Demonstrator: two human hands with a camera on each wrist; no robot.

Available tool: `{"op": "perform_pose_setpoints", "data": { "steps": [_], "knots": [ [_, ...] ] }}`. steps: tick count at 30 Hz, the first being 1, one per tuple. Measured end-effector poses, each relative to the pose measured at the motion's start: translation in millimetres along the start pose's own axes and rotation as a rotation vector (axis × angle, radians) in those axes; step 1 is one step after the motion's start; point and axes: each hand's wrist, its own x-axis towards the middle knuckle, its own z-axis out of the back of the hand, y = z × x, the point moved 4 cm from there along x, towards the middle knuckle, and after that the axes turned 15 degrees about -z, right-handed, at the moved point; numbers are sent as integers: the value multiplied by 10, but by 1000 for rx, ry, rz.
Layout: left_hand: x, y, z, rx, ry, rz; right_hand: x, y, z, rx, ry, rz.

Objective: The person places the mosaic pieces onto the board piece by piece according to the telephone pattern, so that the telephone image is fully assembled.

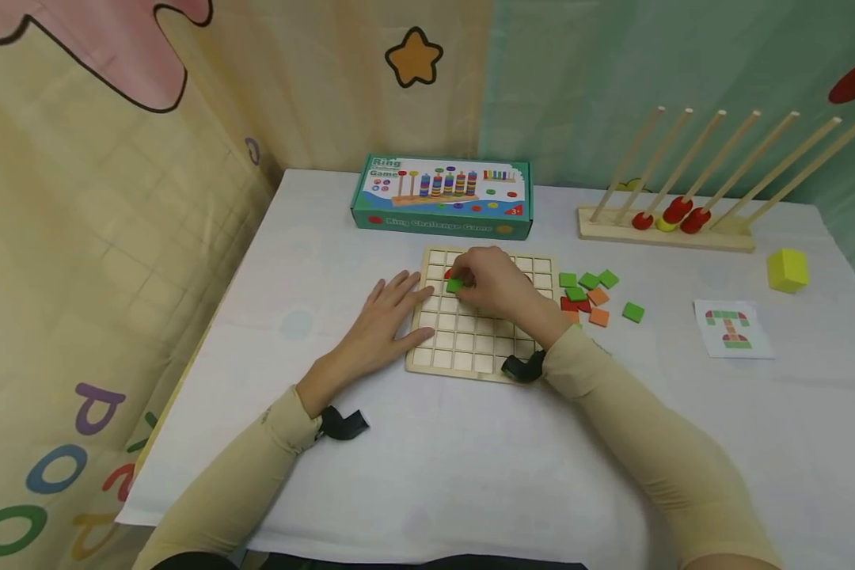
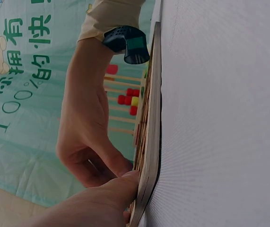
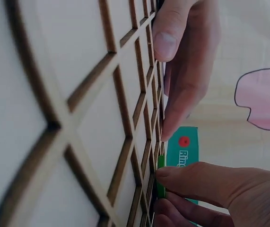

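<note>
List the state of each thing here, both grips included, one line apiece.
Grid board: flat, largely unfilled where visible
Left grip: spread, touching the board's left edge
Green tile: pinched, whether seated unclear
Right grip: pinching that tile
Loose tiles: scattered beside the board, some overlapping
Ring game box: closed
Peg stand: upright, some pegs bare, others ringed
Pattern card: flat, pattern side up
Yellow block: set apart

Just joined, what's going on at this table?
A person's right hand pinches a green square tile at the pale wooden grid board, near its far left corner. The left hand rests at the board's left edge. Loose green, orange and red tiles lie on the white-covered table to the board's right, with a white pattern-printed card farther right.
</note>
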Motion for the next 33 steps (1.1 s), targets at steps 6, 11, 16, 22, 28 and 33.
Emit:
{"op": "perform_pose_setpoints", "data": {
  "steps": [6,11,16,22,28,33],
  "knots": [
    [7,-4,5,2,13,8,-15,-4,-19,-23,-37,16],
    [11,5,5,8,18,6,-3,-10,-11,-54,-40,28],
    [15,12,4,11,23,9,19,-9,-9,-30,-21,41],
    [24,6,2,11,28,14,29,-4,2,-15,2,16],
    [25,-4,11,11,28,15,48,26,6,-38,23,-4],
    [24,-12,17,15,32,14,71,52,18,-73,19,-7]
  ]
}}
